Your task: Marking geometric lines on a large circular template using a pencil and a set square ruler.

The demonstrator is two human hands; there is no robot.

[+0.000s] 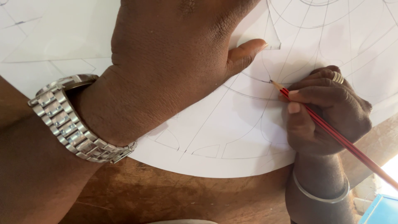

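Observation:
My left hand lies flat, palm down, on a large round white sheet of paper covered with pencilled curves and straight lines. Its thumb presses a clear curved template against the sheet. A silver metal watch sits on that wrist. My right hand grips a red pencil, its tip touching a drawn arc just right of the left thumb. That hand wears a ring, and a thin bangle circles its wrist.
The paper rests on a brown wooden table, whose bare surface shows along the bottom. A blue object shows at the bottom right corner, past the table's edge.

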